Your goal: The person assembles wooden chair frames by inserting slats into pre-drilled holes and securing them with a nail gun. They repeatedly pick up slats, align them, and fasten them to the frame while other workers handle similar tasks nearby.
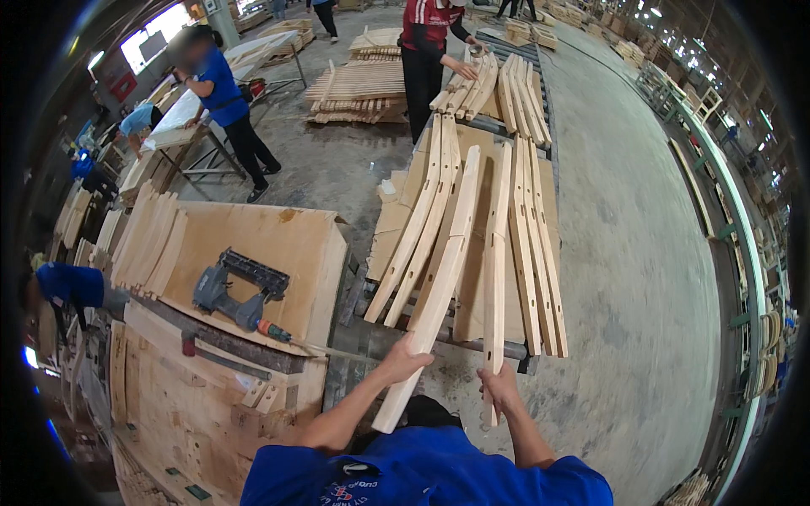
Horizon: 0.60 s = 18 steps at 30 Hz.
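My left hand (403, 360) is closed around the lower part of a long, slightly bent wooden bar (447, 270), whose near end sticks out past my hand toward my body. Another such bar (495, 278), with slots cut in it, is in the grip of my right hand (502, 386) near its lower end. Both bars slant away from me over a cardboard-covered roller conveyor (472, 325). More slotted bent bars lie on either side of them, a left group (422, 228) and a right group (531, 253).
At my left a nail gun (240, 291) with an air hose lies on a wooden workbench (295, 244), beside stacked wooden strips (150, 240). A person in red (430, 51) handles more bars at the conveyor's far end. A person in blue (224, 93) stands by a table at the far left.
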### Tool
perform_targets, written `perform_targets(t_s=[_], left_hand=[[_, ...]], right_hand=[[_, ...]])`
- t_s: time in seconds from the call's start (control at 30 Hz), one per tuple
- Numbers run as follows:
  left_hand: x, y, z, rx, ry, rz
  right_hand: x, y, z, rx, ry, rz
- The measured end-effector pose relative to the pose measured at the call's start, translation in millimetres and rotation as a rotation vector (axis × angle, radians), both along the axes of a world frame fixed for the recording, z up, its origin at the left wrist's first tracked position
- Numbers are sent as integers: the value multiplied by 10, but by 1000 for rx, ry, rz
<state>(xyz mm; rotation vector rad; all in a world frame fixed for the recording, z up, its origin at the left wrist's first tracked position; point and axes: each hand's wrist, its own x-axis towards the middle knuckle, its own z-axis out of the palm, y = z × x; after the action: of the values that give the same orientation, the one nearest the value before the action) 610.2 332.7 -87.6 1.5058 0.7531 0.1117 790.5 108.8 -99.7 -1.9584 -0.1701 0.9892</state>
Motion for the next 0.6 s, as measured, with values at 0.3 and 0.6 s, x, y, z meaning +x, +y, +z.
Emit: perform_targets(t_s=[0.3,0.6], left_hand=[[-1528,-278,999,197,-164,122],[-3157,-1242,1909,282,-411,615]], right_hand=[[-336,-57,906,164,-212,136],[-1247,514,1722,484,-272,499]])
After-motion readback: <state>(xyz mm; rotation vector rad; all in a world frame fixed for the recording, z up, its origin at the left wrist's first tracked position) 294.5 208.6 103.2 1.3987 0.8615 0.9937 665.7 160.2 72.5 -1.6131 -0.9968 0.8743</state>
